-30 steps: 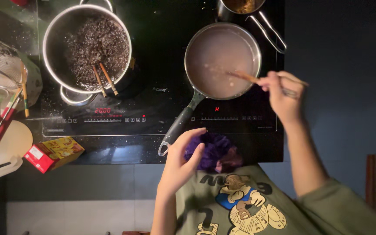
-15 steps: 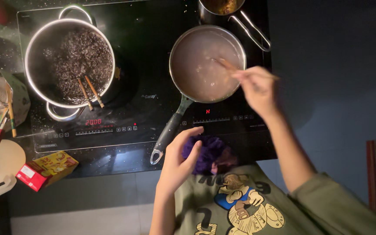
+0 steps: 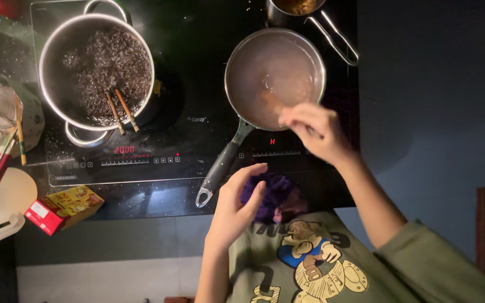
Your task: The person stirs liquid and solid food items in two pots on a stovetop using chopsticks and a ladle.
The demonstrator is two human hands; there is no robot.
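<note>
Pan (image 3: 273, 76) sits on the hob's right side, right hand (image 3: 310, 132) now drawn nearer, gripping the wooden stick (image 3: 271, 102) in the broth, left hand (image 3: 237, 205) loosely open beside purple cloth (image 3: 273, 193).

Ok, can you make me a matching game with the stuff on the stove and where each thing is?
Things:
1. pot
2. pan
3. box
4. purple cloth

Places:
A. under the right hand, pale liquid inside
B. by the left hand, at the stove's near edge
C. left burner, two chopsticks in it
D. counter, front left of the stove

Pairs: 1-C, 2-A, 3-D, 4-B
</note>
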